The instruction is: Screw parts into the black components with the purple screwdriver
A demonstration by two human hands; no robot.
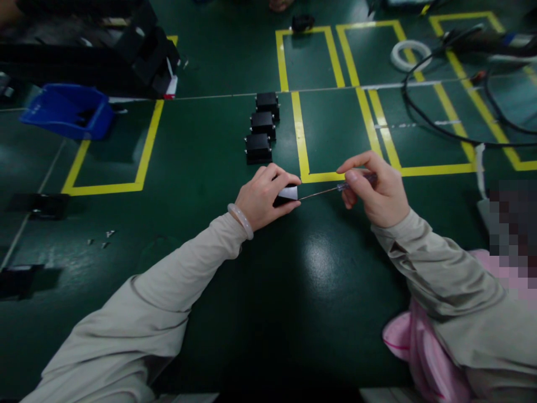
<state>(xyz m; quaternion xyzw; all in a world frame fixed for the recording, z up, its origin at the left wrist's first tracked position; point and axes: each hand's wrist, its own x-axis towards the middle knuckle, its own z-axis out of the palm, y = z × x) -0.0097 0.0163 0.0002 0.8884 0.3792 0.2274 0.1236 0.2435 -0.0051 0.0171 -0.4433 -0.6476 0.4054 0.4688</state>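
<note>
My left hand (268, 193) is closed around a small black box (287, 194), pressing it against the green table. Between the fingers and thumb of my right hand (375, 187) is the clear handle of a screwdriver (321, 193). Its thin shaft points left, and the tip meets the right side of the box or lies very close to it. Beyond my left hand, three similar black boxes (259, 146) stand in a row, with small bright screws sticking out at their sides.
A blue bin (69, 112) lies at the left, near several loose screws (104, 240). Yellow tape (302, 140) marks rectangles on the table. At the right are a white tape roll (411, 55), a black cable (436, 126) and pink cloth (432, 358). Black parts (155, 61) stand at the back left.
</note>
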